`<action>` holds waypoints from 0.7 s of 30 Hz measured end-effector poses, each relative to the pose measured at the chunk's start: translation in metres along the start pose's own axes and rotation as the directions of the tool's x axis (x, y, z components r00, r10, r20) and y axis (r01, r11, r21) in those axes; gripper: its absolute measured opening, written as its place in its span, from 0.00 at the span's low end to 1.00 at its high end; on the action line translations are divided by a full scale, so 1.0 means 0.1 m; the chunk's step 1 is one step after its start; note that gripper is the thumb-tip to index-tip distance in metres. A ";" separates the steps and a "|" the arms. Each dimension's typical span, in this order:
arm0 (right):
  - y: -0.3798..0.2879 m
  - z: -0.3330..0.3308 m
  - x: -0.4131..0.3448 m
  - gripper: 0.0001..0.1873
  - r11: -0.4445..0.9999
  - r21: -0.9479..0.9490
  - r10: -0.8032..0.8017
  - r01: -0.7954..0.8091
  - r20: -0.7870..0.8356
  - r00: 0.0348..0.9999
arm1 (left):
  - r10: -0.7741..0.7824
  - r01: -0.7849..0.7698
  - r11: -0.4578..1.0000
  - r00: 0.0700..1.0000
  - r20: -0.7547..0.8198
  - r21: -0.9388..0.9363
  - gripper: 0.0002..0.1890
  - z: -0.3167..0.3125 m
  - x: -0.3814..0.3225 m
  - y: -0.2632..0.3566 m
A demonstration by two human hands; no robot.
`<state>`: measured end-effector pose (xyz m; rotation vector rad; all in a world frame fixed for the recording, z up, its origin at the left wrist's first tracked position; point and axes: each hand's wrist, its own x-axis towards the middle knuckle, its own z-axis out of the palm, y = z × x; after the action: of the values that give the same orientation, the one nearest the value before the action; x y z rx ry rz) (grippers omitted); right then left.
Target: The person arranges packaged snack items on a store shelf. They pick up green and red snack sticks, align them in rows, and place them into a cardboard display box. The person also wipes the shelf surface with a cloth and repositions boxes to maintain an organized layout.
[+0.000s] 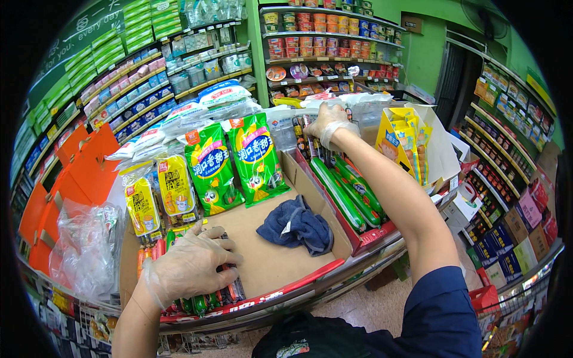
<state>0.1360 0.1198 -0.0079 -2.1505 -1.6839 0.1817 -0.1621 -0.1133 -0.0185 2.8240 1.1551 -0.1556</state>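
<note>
My left hand [197, 264], in a clear plastic glove, lies with spread fingers on a row of wrapped sausages [230, 286] at the front left of a cardboard tray [250, 277]. My right hand [329, 121], gloved too, reaches to dark-wrapped sausage sticks [300, 129] at the back of a red-edged box; its fingertips are partly hidden, so its grip cannot be told. Long green sausages [340, 192] lie in that box. A crumpled dark blue cloth [295, 226] rests in the tray. Green sausage bags [257, 156] and yellow bags [177, 188] stand behind my left hand.
Crumpled clear plastic bags [87, 246] and orange cardboard [85, 165] are at the left. White packs [224, 96] are piled behind the tray. A yellow display box [394, 143] stands right of my right hand. Stocked shelves [331, 33] line the walls.
</note>
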 end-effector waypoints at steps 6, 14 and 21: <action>0.00 0.03 0.01 0.36 0.996 -0.073 -0.047 0.049 0.026 0.999 | 0.006 -0.005 1.000 0.999 0.032 -0.026 0.13 -0.04 0.05 0.01; 0.01 -0.05 0.09 0.36 0.983 -0.137 -0.115 0.120 0.041 0.992 | 0.020 -0.009 0.989 0.998 0.066 -0.150 0.15 -0.19 0.30 0.00; 0.06 -0.06 0.33 0.31 0.997 -0.035 -0.069 0.067 -0.073 0.995 | -0.359 0.107 0.571 0.924 -0.130 -0.814 0.29 -0.44 1.02 0.05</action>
<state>0.1521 0.1484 -0.0002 -2.0928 -1.7256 0.0550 -0.0838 -0.0406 0.0124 1.8972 1.2268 0.6323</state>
